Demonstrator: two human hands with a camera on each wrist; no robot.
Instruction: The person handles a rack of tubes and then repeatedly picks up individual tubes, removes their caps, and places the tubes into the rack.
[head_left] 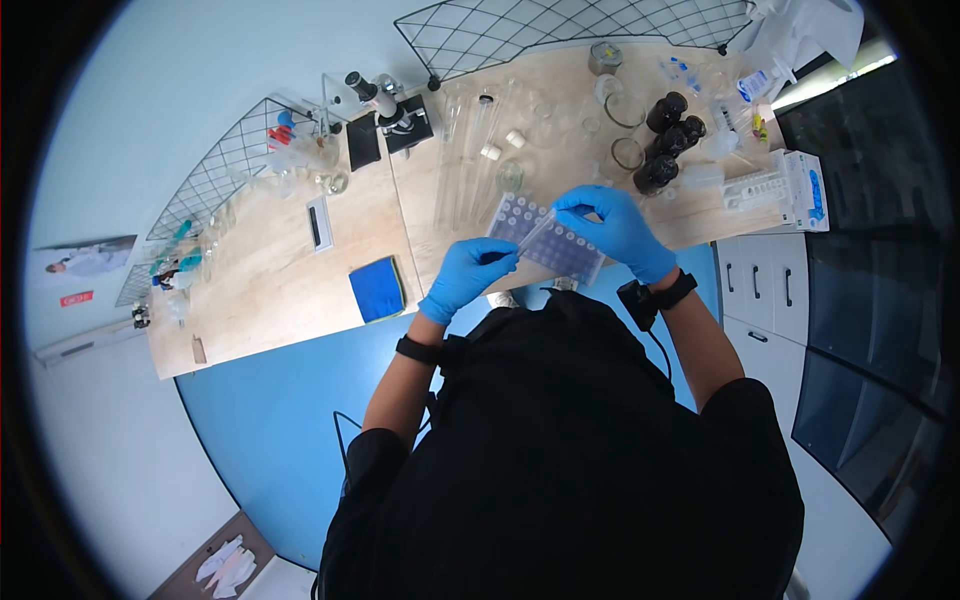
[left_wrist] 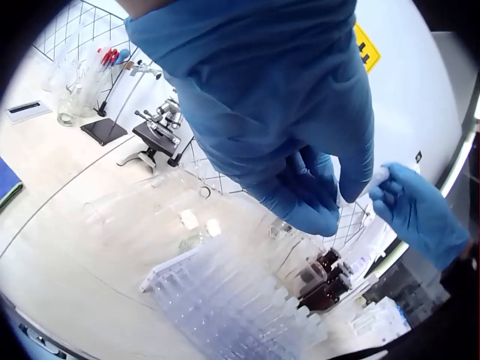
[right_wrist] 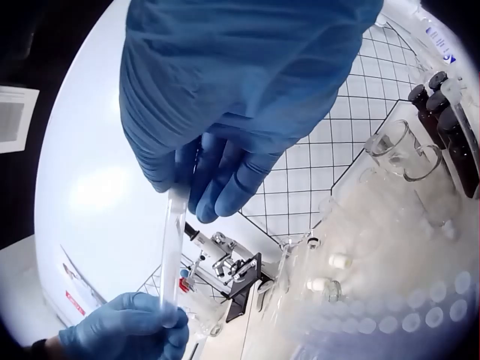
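Note:
Between the two blue-gloved hands is a clear tube (right_wrist: 172, 247) with a whitish top. The right hand (head_left: 612, 228) pinches its upper end between thumb and fingers; in the right wrist view the left hand (right_wrist: 127, 328) grips the lower end. In the head view the left hand (head_left: 468, 278) stands left of the tube. Beneath both hands a rack (head_left: 570, 258) holds rows of capped clear tubes, seen close in the left wrist view as a blurred block (left_wrist: 225, 300). The fingertips on the tube are partly hidden in the left wrist view.
Behind the rack lie long glass tubes (head_left: 447, 160) and white stoppers (head_left: 515, 138). Dark bottles (head_left: 656, 174) and glass beakers (head_left: 627, 154) stand at the right. A microscope (head_left: 385, 105) is at the back, a blue cloth (head_left: 377, 289) near the front edge, a glove box (head_left: 806, 190) far right.

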